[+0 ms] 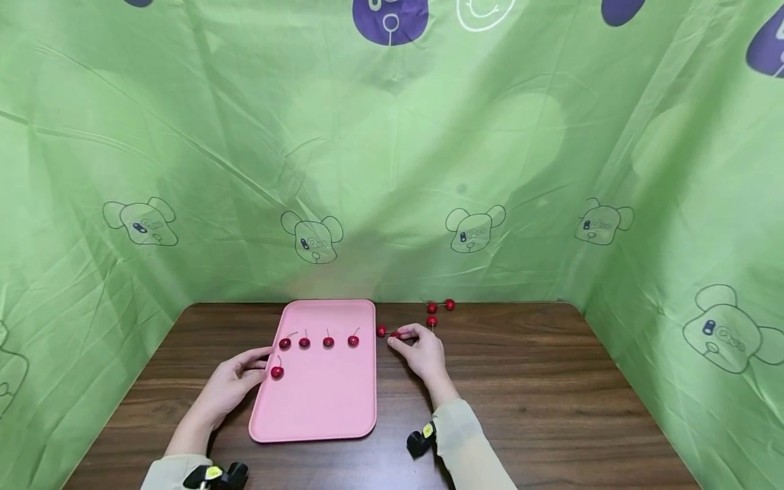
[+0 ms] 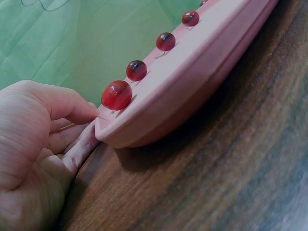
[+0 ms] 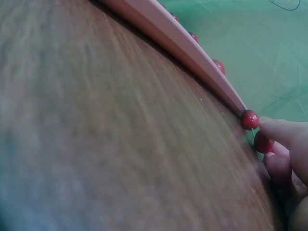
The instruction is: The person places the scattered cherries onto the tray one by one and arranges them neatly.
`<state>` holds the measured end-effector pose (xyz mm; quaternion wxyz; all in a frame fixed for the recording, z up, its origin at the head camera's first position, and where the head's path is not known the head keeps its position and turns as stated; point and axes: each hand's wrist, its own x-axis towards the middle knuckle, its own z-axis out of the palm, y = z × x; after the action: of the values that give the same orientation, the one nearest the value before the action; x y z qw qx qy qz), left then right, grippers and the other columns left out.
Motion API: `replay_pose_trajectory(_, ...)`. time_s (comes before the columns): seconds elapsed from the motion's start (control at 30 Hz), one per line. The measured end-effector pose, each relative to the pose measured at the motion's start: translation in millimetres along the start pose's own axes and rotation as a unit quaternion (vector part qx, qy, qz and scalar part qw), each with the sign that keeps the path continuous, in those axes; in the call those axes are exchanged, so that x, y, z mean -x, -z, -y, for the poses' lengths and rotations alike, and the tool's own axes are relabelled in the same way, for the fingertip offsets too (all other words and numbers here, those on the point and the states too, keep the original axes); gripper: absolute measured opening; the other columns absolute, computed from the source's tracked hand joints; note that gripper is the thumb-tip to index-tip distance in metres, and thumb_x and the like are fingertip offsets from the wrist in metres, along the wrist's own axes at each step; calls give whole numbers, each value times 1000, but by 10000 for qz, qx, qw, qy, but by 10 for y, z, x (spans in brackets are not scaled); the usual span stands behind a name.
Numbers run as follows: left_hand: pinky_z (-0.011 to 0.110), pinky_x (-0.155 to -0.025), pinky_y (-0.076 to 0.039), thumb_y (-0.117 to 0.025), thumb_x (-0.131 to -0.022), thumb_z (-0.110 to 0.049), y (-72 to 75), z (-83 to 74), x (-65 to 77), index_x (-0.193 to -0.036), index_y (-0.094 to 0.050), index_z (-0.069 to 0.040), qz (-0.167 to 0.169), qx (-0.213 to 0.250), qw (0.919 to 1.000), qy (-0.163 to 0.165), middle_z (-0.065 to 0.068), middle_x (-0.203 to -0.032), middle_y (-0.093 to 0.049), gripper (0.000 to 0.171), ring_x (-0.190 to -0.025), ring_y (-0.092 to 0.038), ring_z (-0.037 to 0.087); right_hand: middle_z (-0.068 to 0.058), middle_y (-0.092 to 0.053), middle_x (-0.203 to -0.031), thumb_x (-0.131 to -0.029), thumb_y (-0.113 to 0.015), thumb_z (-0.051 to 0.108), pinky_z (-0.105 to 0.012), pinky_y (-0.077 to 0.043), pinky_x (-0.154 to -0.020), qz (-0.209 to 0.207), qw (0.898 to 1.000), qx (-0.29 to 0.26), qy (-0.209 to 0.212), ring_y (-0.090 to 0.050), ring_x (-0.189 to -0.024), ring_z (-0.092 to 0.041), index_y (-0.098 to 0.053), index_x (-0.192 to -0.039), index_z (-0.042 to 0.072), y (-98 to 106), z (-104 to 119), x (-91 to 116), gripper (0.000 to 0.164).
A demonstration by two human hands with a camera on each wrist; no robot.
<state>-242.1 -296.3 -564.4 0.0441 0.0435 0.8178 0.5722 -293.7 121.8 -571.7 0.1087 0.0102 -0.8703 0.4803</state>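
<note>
My right hand (image 1: 422,350) pinches a red cherry (image 3: 263,142) between thumb and fingertip, just right of the pink tray. Another cherry (image 1: 382,331) lies on the table between that one and the tray's right rim. At the tray's left rim, my left hand (image 1: 231,382) grips the edge of the pink tray (image 1: 324,408). Several cherries with stems form a row across its upper half, from the left cherry (image 1: 285,344) to the right cherry (image 1: 353,340). One more cherry (image 1: 277,372) sits below the row, close to the left fingertips.
Beyond the right hand, a few loose cherries (image 1: 431,320) lie near the back edge of the brown wooden table (image 1: 520,408). Green printed cloth (image 1: 392,170) hangs behind the table and along both sides. A black camera strap is on each wrist.
</note>
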Motion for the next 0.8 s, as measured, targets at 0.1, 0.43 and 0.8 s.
replay_pose_trajectory(0.1, 23, -90, -58, -73, -106, -10, 7, -7, 4, -154, -60, -2, 3, -17, 10000, -21, 22, -129, -72, 50, -108, -73, 14, 4, -80, -95, -87, -92, 32, -35, -53, -81, -19, 10000, 14, -11, -70, -87, -15, -81, -104, 14, -9, 14, 3, 27)
replay_pose_trajectory(0.43, 23, -90, -57, -73, -106, -10, 0, -19, 8, -153, -60, -1, -9, -52, 10000, -14, 22, -128, -73, 50, -108, -73, 13, 3, -80, -96, -87, -93, 28, -31, -52, -76, 67, 10000, -23, -15, -66, -81, -11, -81, -105, 14, 13, 27, 34, 26)
replay_pose_trajectory(0.8, 22, -90, -57, -74, -105, -11, 10, -4, 11, -153, -60, -2, -27, 7, 10000, -41, 22, -129, -73, 51, -108, -73, 14, 2, -79, -96, -87, -93, 24, -27, -52, -72, 94, 9999, -126, -26, -63, -75, -8, -80, -106, 15, -1, -4, 30, 25)
